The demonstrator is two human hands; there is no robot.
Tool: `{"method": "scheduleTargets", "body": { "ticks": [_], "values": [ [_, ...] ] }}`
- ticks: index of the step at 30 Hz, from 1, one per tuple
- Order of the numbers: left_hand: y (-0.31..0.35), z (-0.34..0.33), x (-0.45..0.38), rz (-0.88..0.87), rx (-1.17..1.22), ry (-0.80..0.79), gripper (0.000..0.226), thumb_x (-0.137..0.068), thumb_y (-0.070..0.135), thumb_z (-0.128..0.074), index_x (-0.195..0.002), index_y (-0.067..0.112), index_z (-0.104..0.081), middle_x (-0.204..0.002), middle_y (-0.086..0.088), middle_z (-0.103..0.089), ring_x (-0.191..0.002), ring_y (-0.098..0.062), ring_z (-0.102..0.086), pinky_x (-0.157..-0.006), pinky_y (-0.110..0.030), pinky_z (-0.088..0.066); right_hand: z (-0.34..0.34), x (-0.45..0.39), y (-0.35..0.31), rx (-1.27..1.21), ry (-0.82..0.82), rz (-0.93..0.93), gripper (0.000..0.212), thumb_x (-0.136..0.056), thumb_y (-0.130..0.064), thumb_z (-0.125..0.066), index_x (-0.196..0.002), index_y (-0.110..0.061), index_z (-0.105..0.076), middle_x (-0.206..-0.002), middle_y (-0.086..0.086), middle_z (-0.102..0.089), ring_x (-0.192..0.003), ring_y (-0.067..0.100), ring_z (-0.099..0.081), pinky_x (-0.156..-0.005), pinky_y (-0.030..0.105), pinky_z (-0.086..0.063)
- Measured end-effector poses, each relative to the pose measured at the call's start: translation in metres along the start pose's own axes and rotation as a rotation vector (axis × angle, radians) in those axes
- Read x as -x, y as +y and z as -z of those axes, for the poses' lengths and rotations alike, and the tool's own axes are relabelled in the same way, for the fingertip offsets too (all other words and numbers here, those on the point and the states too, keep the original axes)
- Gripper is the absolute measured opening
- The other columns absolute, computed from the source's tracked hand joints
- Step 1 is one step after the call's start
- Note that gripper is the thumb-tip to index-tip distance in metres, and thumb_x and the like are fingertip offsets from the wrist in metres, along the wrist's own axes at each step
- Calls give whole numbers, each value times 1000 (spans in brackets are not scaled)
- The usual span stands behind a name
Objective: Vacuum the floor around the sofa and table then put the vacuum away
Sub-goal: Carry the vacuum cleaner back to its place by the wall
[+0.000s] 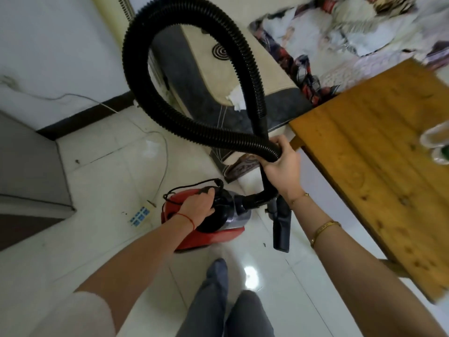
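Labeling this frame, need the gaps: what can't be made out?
Head view:
- Vacuum top and handle: hidden under left hand.
- Bottles on table: cut by right edge, blurred.
- Sofa clutter: motion-blurred.
- Nozzle underside: faces away.

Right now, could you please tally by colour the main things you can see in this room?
Black: 2, the hose and the floor nozzle.
Red: 1, the vacuum body.
Wood brown: 1, the table.
White and blue: 1, the power strip.
Beige and grey: 1, the sofa.
Total: 6.
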State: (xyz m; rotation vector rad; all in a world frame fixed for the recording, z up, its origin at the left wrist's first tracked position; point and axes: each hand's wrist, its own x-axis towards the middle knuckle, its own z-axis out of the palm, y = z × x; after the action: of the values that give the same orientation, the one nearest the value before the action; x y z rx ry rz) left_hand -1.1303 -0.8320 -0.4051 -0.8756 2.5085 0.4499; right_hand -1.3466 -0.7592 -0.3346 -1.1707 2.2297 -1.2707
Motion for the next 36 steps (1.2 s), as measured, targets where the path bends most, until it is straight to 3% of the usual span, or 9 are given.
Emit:
{"method": "scheduleTargets", "body": {
  "ticks": [3,7,12,16,20,25,29,32,36],
  "values": [
    [4,41,44,27,14,5,51,-95,27,-51,-137,5,-31,-114,-12,-61,-99,-26,-64,-76,-33,-52,24,4,-55,12,-11,21,32,-75,-18,-77,-97,-17,-55,-87,-9,-64,-81,7,-61,-70,20,-49],
    [3,84,89,65,134,-4,47,-93,24,-55,-132,5,-35,-114,-14,-60,-100,-29,-63,-79,-36,-51,51,13,-117,2,-42,55,32,-75,-16,-77,-98,-13,-55,-87,-10,-62,-77,0,-58,-68,3,-41],
    [-2,112,123,81,251,50,48,-89,22,-59,-130,8,-39,-111,-13,-61,-98,-28,-61,-82,-39,-52,77,14,-158,-34,-34,102,32,-76,-21,-78,-98,-14,-56,-90,-7,-65,-85,5,-62,-74,17,-49],
    [3,117,141,111,307,86,46,-87,20,-61,-128,11,-42,-109,-13,-62,-97,-28,-61,-83,-41,-52,90,13,-175,-37,-52,127,32,-74,-20,-79,-97,-15,-56,-90,-9,-63,-86,3,-61,-76,14,-47],
    [8,120,153,177,409,135,42,-83,17,-65,-121,14,-48,-109,-10,-63,-98,-26,-62,-85,-37,-53,96,14,-184,-50,-113,193,33,-74,-20,-79,-97,-15,-56,-92,-8,-65,-89,4,-63,-80,23,-52],
    [18,118,172,285,503,209,41,-82,11,-66,-121,19,-53,-113,-5,-64,-103,-23,-62,-91,-37,-52,99,11,-193,-55,-197,254,31,-75,-20,-79,-95,-17,-56,-87,-17,-63,-86,-7,-60,-75,11,-48],
    [24,114,191,393,583,300,46,-81,5,-64,-123,20,-56,-118,-3,-63,-108,-22,-61,-95,-37,-50,92,4,-204,-64,-277,309,32,-76,-24,-78,-97,-21,-54,-92,-12,-65,-88,-1,-62,-78,19,-53],
    [28,108,208,473,625,373,45,-80,3,-63,-121,23,-57,-114,-3,-65,-104,-22,-62,-91,-36,-51,83,1,-218,-104,-345,355,31,-76,-25,-78,-95,-21,-53,-88,-15,-62,-82,-9,-59,-73,6,-46],
    [27,100,237,589,642,436,43,-78,3,-64,-116,22,-58,-106,-4,-67,-98,-23,-63,-82,-32,-52,59,2,-243,-134,-429,454,34,-74,-21,-80,-97,-10,-56,-89,-7,-65,-78,-2,-57,-69,-3,-39]
  ]
}}
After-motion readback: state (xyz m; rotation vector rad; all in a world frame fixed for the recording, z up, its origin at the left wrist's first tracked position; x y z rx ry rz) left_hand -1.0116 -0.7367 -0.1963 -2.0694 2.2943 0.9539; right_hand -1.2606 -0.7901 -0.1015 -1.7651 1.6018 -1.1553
